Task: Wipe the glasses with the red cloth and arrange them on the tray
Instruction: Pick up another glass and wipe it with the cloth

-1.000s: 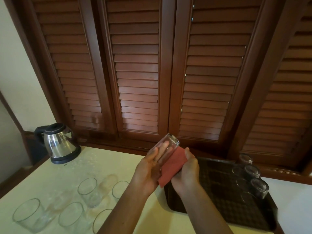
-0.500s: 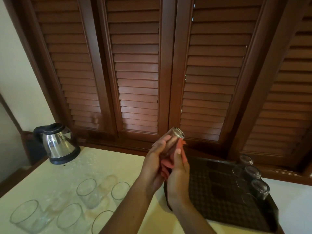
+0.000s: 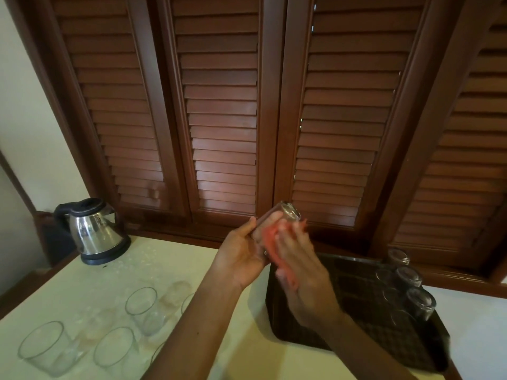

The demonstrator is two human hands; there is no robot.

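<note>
My left hand (image 3: 242, 253) grips a clear glass (image 3: 285, 215), tilted with its base up and to the right, above the table's middle. My right hand (image 3: 299, 259), blurred by motion, presses the red cloth (image 3: 270, 242) against the glass's side; the cloth is mostly hidden between the hands. A dark tray (image 3: 365, 319) lies on the table to the right. Three glasses stand upside down along its right edge, among them one (image 3: 419, 301) at the front and one (image 3: 399, 256) at the back. Several upright glasses wait at the lower left, such as one (image 3: 141, 307) and another (image 3: 45, 346).
A steel electric kettle (image 3: 94, 231) stands at the table's back left corner. Brown louvred shutters (image 3: 225, 119) close off the wall behind the table. A pale wall is at the left. The cream tabletop (image 3: 109, 278) runs from the kettle to the tray.
My right hand has slid down along the glass with the cloth, and the glass has tipped further to the right. The glasses on the table and tray have not moved.
</note>
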